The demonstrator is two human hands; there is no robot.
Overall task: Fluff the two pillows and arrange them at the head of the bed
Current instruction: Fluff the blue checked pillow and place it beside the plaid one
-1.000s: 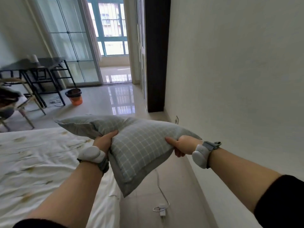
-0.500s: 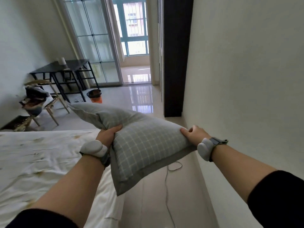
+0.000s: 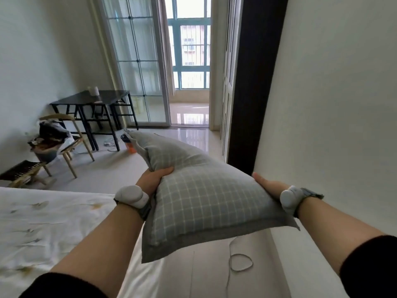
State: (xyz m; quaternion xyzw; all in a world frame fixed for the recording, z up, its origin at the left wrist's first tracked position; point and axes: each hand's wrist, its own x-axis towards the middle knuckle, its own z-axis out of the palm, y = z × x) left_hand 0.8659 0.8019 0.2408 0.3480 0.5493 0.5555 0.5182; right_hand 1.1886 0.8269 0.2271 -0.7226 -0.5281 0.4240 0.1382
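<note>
A grey checked pillow (image 3: 199,198) with a plain grey border hangs in the air between my hands, over the gap between bed and wall. My left hand (image 3: 153,179) grips its left side, fingers curled over the top. My right hand (image 3: 268,186) presses flat against its right edge, fingers hidden behind the fabric. The bed (image 3: 47,229), covered by a white sheet with faint leaf prints, fills the lower left. No second pillow is in view.
A white wall (image 3: 335,125) runs close on the right. A thin cable (image 3: 238,261) loops on the tiled floor below the pillow. Farther off stand a black table (image 3: 92,102), a wooden chair (image 3: 64,143) piled with clothes, an orange bucket (image 3: 130,147) and glass balcony doors (image 3: 137,67).
The pillow has risen and its left corner points farther up and away. My view has lifted, showing more of the room. Both hands keep their hold on the pillow's sides.
</note>
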